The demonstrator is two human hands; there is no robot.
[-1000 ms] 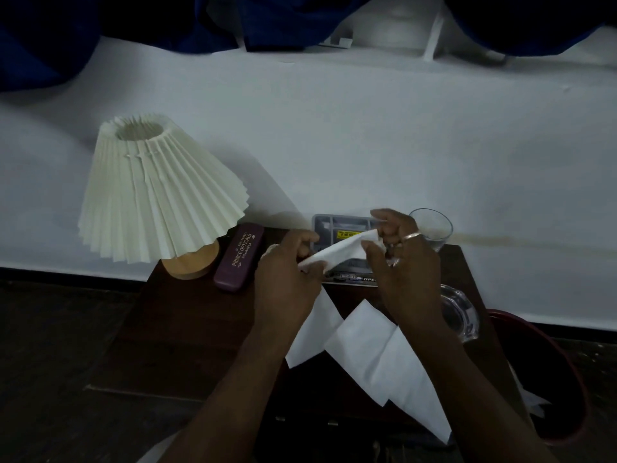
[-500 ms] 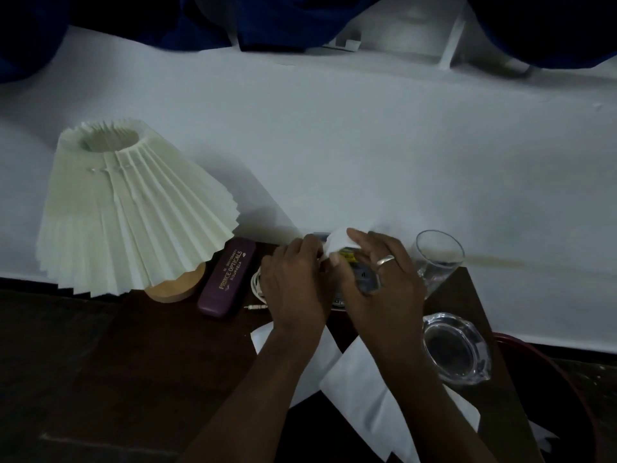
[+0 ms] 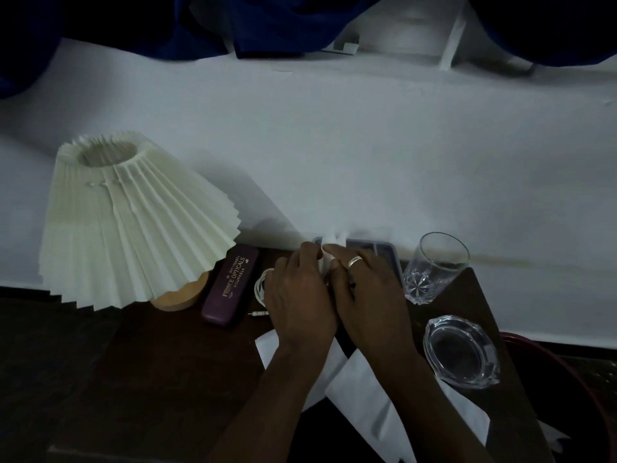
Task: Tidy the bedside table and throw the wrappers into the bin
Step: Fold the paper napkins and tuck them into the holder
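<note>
Both hands, left hand (image 3: 300, 305) and right hand (image 3: 367, 299), pinch one white wrapper (image 3: 330, 243) at the bedside table (image 3: 150, 379)'s far edge. Thin, limp paper: I'd scrunch it at the middle. Bin (image 3: 581, 379) stands right.

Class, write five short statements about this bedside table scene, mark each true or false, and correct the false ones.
1. The cream pleated lampshade stands at the table's left end. True.
2. The maroon spectacle case lies right of the clear drinking glass. False: it lies left of the glass, beside the lamp.
3. Both hands, left hand and right hand, pinch a piece of white paper. True.
4. The clear glass ashtray is full of wrappers. False: it looks empty.
5. The ring sits on the left hand. False: the silver ring is on the right hand.
</note>
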